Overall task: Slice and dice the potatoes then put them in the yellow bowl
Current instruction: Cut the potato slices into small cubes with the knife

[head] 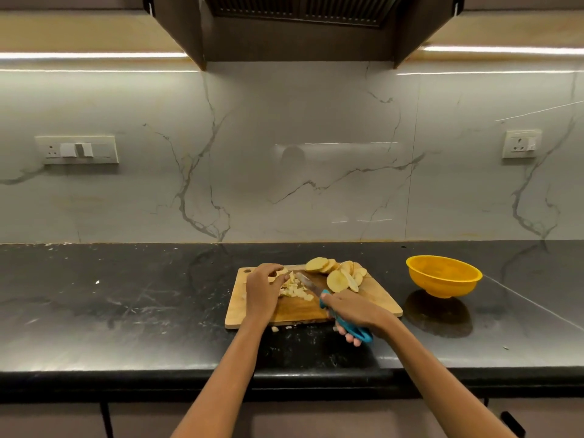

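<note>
A wooden cutting board lies on the black counter. Round potato slices are heaped at its far right. A small pile of diced potato sits near the board's middle. My left hand curls over potato pieces at the pile's left side and holds them down. My right hand grips a knife by its blue handle; the blade points up-left into the diced pile. The yellow bowl stands to the right of the board, and its inside looks bare.
The black stone counter runs wide to the left and right. A few potato bits lie on it just below the board's near edge. A marble wall with sockets stands behind. The counter's front edge is close to me.
</note>
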Demonstrator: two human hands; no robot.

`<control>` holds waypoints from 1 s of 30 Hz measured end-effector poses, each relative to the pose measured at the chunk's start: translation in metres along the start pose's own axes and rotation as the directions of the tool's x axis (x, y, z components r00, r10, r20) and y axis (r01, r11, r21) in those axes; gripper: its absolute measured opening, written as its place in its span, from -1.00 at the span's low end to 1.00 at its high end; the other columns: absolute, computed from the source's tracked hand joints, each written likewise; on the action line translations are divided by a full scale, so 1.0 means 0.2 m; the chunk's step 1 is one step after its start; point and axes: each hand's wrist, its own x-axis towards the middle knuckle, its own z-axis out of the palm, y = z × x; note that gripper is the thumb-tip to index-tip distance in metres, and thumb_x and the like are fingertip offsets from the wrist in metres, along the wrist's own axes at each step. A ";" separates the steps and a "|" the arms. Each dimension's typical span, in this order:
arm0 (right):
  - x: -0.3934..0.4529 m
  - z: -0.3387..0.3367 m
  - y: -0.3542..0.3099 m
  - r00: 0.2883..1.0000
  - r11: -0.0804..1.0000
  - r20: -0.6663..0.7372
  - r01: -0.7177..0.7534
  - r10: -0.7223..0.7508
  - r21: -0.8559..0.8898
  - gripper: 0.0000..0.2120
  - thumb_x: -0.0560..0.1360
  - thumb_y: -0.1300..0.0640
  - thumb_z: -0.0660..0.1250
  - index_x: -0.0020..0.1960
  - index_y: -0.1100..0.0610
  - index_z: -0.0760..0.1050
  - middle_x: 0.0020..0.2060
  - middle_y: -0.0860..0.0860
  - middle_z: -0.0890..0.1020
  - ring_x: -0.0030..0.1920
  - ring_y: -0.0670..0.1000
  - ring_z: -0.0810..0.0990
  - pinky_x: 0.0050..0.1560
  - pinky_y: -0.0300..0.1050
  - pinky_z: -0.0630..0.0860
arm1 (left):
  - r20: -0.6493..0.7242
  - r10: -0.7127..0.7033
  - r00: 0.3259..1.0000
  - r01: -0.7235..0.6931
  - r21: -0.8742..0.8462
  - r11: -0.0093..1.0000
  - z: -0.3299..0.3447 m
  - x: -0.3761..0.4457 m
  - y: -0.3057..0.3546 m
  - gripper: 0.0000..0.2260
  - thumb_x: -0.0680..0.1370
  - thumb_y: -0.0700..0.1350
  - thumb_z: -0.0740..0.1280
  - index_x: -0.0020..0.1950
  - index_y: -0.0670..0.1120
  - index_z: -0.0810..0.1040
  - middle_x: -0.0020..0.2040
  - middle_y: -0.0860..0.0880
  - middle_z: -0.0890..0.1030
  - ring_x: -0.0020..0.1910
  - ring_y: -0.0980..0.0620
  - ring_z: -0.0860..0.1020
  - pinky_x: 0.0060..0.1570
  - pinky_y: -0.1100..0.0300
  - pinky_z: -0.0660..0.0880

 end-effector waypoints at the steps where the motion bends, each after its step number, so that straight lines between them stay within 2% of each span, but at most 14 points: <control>1: 0.00 0.00 -0.01 0.999 1.000 0.030 0.029 -0.029 -0.001 -0.60 0.63 -0.18 -0.03 -0.03 0.14 0.33 -0.39 0.04 0.45 -0.54 -0.09 0.42 -0.55 -0.27 0.40 | -0.018 -0.011 1.000 0.010 -0.033 0.999 0.00 0.01 -0.01 -0.83 0.44 -0.19 0.44 0.02 -0.16 0.65 -0.03 -0.07 0.66 -0.06 0.04 0.59 -0.05 0.31 0.46; 3: 0.02 0.00 -0.02 0.994 0.997 0.073 0.083 -0.083 -0.007 -0.60 0.63 -0.18 -0.04 -0.07 0.13 0.31 -0.42 0.02 0.45 -0.55 -0.10 0.42 -0.56 -0.28 0.39 | -0.020 -0.024 1.000 0.023 -0.055 0.998 0.01 0.04 -0.02 -0.88 0.43 -0.18 0.46 -0.06 -0.14 0.67 -0.12 -0.05 0.67 -0.14 0.06 0.60 -0.16 0.38 0.44; 6: 0.03 -0.02 -0.02 0.991 0.994 0.078 0.111 -0.110 -0.010 -0.62 0.63 -0.16 -0.04 -0.07 0.12 0.31 -0.44 0.01 0.44 -0.55 -0.10 0.40 -0.57 -0.29 0.38 | 0.030 -0.038 0.999 0.038 -0.012 0.999 0.01 0.08 -0.05 -0.89 0.44 -0.18 0.45 -0.06 -0.16 0.67 -0.13 -0.07 0.67 -0.19 0.11 0.56 -0.21 0.45 0.39; 10: 0.06 -0.06 0.01 0.991 0.992 0.044 0.126 -0.127 0.025 -0.63 0.64 -0.16 -0.04 -0.05 0.13 0.31 -0.46 0.00 0.44 -0.56 -0.11 0.40 -0.57 -0.30 0.39 | 0.053 -0.032 0.998 0.031 0.026 0.999 0.02 0.12 -0.10 -0.88 0.46 -0.24 0.41 -0.01 -0.17 0.66 -0.05 -0.09 0.67 -0.16 0.15 0.53 -0.22 0.49 0.38; 15: 0.15 -0.08 0.03 0.973 0.971 -0.089 0.221 -0.212 0.095 -0.62 0.64 -0.14 -0.01 -0.06 0.15 0.33 -0.50 0.01 0.46 -0.57 -0.07 0.41 -0.58 -0.24 0.41 | 0.123 0.026 0.992 -0.032 0.052 0.998 0.01 0.11 -0.10 -0.88 0.47 -0.27 0.39 -0.02 -0.15 0.66 -0.03 -0.07 0.67 -0.11 0.17 0.53 -0.11 0.48 0.38; 17: 0.19 -0.07 0.02 0.958 0.958 -0.142 0.264 -0.247 0.110 -0.63 0.65 -0.12 0.00 -0.07 0.16 0.34 -0.50 0.01 0.46 -0.58 -0.07 0.41 -0.59 -0.25 0.41 | 0.228 0.094 0.969 -0.103 0.027 0.994 0.02 0.07 -0.05 -0.87 0.46 -0.19 0.42 -0.01 -0.12 0.66 -0.02 -0.04 0.66 -0.09 0.17 0.53 -0.06 0.44 0.39; 19: 0.24 -0.06 0.02 0.942 0.948 -0.202 0.294 -0.266 0.125 -0.63 0.65 -0.10 0.00 -0.08 0.17 0.35 -0.51 0.01 0.46 -0.59 -0.07 0.42 -0.59 -0.25 0.40 | 0.389 0.150 0.909 -0.174 0.027 0.984 0.04 0.04 -0.02 -0.77 0.41 -0.04 0.47 0.03 -0.06 0.65 0.03 0.04 0.64 0.00 0.17 0.51 0.01 0.36 0.39; 22: 0.31 -0.06 0.02 0.916 0.923 -0.284 0.342 -0.284 0.179 -0.63 0.65 -0.10 0.00 -0.08 0.17 0.36 -0.53 0.01 0.47 -0.60 -0.07 0.42 -0.58 -0.24 0.41 | 0.517 0.156 0.842 -0.232 0.085 0.969 0.10 0.04 -0.02 -0.66 0.36 0.12 0.47 0.08 0.03 0.63 0.12 0.11 0.59 0.13 0.15 0.44 0.20 0.12 0.35; 24: 0.35 -0.08 0.03 0.898 0.893 -0.339 0.373 -0.279 0.253 -0.63 0.64 -0.10 0.00 -0.06 0.18 0.36 -0.52 0.02 0.46 -0.59 -0.06 0.42 -0.56 -0.23 0.42 | 0.505 0.150 0.850 -0.252 0.140 0.958 0.11 0.07 -0.03 -0.72 0.38 0.15 0.44 0.02 0.07 0.64 0.13 0.12 0.58 0.17 0.13 0.42 0.24 0.01 0.32; 28: 0.42 -0.12 0.02 0.830 0.827 -0.459 0.479 -0.318 0.294 -0.65 0.64 -0.08 0.01 -0.08 0.18 0.35 -0.52 0.04 0.45 -0.59 -0.05 0.40 -0.59 -0.22 0.40 | 0.436 0.116 0.893 -0.249 0.263 0.932 0.11 0.16 -0.09 -0.84 0.43 0.06 0.42 -0.03 0.09 0.64 0.10 0.11 0.58 0.17 0.09 0.41 0.23 -0.02 0.33; 30: 0.45 -0.14 0.01 0.789 0.806 -0.519 0.521 -0.329 0.280 -0.67 0.65 -0.05 0.01 -0.10 0.17 0.36 -0.54 0.03 0.45 -0.61 -0.05 0.39 -0.60 -0.21 0.39 | 0.365 0.093 0.926 -0.196 0.254 0.947 0.09 0.20 -0.14 -0.83 0.44 0.01 0.43 0.01 0.06 0.63 0.10 0.10 0.59 0.13 0.09 0.43 0.19 0.01 0.35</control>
